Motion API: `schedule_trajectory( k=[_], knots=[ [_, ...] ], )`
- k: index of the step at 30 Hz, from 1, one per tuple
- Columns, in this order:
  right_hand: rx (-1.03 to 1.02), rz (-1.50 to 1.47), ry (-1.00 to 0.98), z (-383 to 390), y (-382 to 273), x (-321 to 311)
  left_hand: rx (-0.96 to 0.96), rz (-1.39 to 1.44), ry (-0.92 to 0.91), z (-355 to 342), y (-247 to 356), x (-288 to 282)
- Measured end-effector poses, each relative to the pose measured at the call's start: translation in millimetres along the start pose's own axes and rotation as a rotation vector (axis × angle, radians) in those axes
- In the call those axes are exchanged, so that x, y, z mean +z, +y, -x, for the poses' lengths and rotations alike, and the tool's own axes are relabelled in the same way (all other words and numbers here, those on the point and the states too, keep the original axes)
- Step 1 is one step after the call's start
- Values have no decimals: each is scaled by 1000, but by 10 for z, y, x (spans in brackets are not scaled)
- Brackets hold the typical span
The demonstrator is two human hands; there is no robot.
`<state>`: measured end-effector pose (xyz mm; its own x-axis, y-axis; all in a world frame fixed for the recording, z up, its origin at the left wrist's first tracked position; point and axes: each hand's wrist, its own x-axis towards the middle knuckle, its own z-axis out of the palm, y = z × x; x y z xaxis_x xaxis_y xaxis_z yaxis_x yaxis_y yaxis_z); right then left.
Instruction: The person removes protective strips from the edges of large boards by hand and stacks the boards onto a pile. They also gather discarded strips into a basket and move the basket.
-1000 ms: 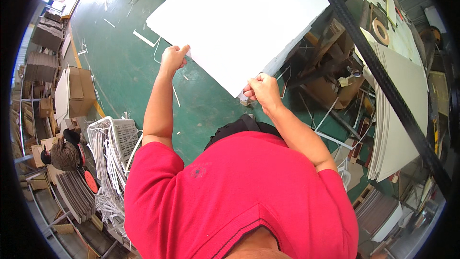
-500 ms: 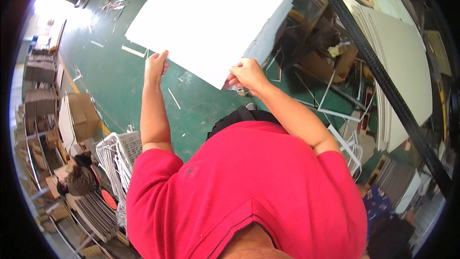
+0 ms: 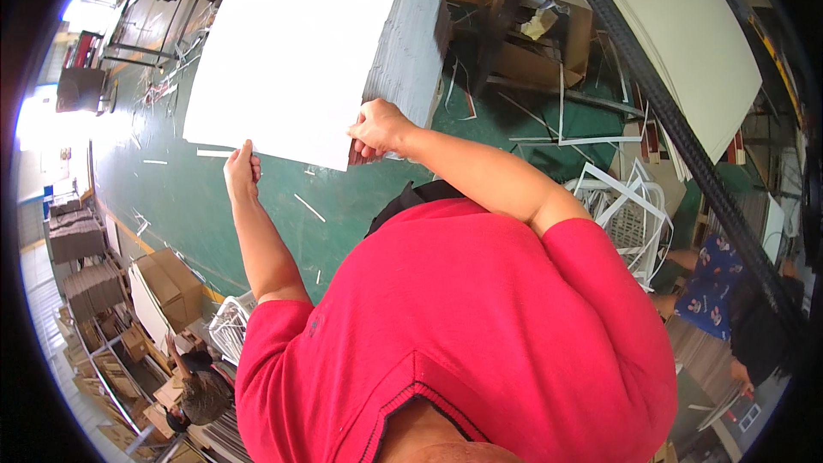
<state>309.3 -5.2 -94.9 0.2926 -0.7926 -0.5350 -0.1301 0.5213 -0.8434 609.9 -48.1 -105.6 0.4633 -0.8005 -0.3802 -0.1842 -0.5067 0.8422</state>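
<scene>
White sheet held above the green floor, extending away from both hands: left hand pinches its near edge, right hand clenched on the near corner beside the stack.

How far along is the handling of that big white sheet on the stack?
Done: both hands grip the large white flat sheet, left hand and right hand at its near edge. In hand: it sits atop the grey sheet stack. Left: the sheet has not left the stack.

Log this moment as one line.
left hand: grips white sheet near edge | right hand: grips sheet corner beside paper stack | below: green floor
</scene>
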Motion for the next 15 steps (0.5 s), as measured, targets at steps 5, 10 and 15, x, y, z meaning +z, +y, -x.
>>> schedule_trajectory(
  k=[5, 10, 15],
  knots=[
    [-35, 174, 43, -80, 359, -32, 30, 22, -5, -61, -43, 18],
    [6, -58, 127, 169, 856, -329, 37, 55, 43, -151, -228, 24],
    [-123, -328, 540, 774, 1523, -1185, 120, 182, 101, 236, -503, 292]
  ],
)
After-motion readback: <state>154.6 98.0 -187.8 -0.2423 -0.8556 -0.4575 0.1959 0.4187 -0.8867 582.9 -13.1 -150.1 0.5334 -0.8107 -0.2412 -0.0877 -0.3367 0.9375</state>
